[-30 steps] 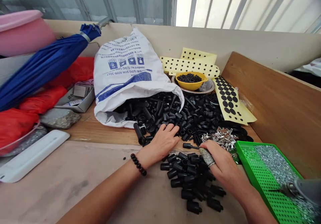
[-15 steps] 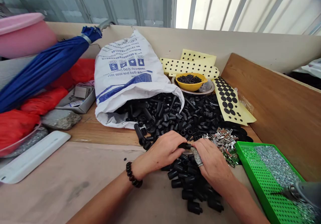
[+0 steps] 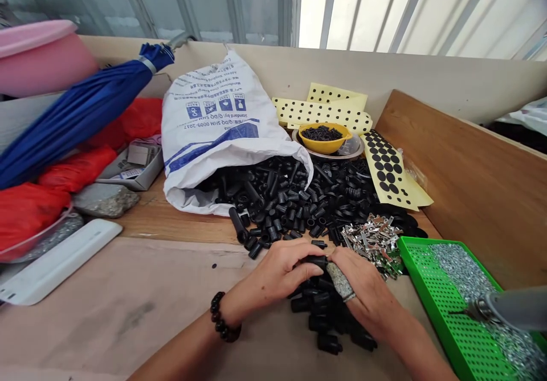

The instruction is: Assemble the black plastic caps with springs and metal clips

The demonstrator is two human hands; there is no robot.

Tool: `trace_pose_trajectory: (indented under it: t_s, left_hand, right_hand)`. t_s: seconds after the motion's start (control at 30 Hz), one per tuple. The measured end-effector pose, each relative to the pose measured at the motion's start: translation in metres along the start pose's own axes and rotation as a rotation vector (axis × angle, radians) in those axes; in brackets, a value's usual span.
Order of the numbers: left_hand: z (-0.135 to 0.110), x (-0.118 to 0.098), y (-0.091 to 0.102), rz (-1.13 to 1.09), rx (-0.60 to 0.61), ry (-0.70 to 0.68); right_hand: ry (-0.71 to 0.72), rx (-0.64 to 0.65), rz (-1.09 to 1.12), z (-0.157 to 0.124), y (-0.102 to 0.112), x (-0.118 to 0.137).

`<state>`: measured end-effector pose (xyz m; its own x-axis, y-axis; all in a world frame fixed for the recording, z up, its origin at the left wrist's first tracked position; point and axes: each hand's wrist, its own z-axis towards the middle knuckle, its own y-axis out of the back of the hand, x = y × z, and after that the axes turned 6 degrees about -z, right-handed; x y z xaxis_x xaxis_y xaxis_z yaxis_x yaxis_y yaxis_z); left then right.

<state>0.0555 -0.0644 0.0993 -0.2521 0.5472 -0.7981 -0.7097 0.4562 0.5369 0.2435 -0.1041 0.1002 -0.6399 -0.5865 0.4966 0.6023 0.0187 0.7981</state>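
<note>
Between thumb and fingers, my left hand [image 3: 280,273] grips a black cylindrical plastic part [image 3: 315,262]. A dark beaded bracelet circles that wrist. My right hand [image 3: 363,284] is closed at the part's other end, with a grey wrap around one finger; its fingertips are partly hidden. Beneath both hands lies a group of black plastic sleeves [image 3: 318,322] on the tan work surface. Just beyond, a large heap of loose black plastic parts [image 3: 294,199] spills from a white woven sack [image 3: 222,119]. A pile of small metal clips [image 3: 371,241] sits beyond my right hand.
At right, a green tray [image 3: 431,307] holds small metal pieces, with a power driver [image 3: 508,308] over it. A yellow bowl [image 3: 322,142] of black screws and yellow sticker sheets [image 3: 387,167] stand behind. Leftward are a blue umbrella [image 3: 85,107], stone [image 3: 105,200] and white bar [image 3: 64,261].
Both hands have come slightly nearer to me with the black plastic part between them. A small black piece now shows on the surface just beyond the fingers.
</note>
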Motion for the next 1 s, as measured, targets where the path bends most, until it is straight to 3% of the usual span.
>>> trace_pose_trajectory:
  t_s: [0.27, 0.4, 0.57, 0.87, 1.0]
  left_hand:
    - [-0.004, -0.001, -0.008, 0.215, -0.055, -0.248]
    - [-0.007, 0.002, -0.012, 0.286, -0.106, -0.314]
    - [-0.01, 0.006, -0.016, 0.261, -0.068, -0.28]
    - [0.005, -0.001, -0.005, 0.015, 0.014, -0.086]
    - [0.005, 0.001, -0.008, -0.015, -0.024, -0.086]
  right_hand:
    - [-0.283, 0.054, 0.296, -0.006, -0.004, 0.002]
    - [-0.308, 0.032, 0.355, -0.008, -0.012, 0.005]
    - [-0.291, 0.04, 0.264, -0.009, -0.014, 0.007]
    - [-0.239, 0.092, 0.123, 0.001, 0.006, 0.0]
    - [-0.205, 0.098, 0.068, -0.001, 0.005, -0.003]
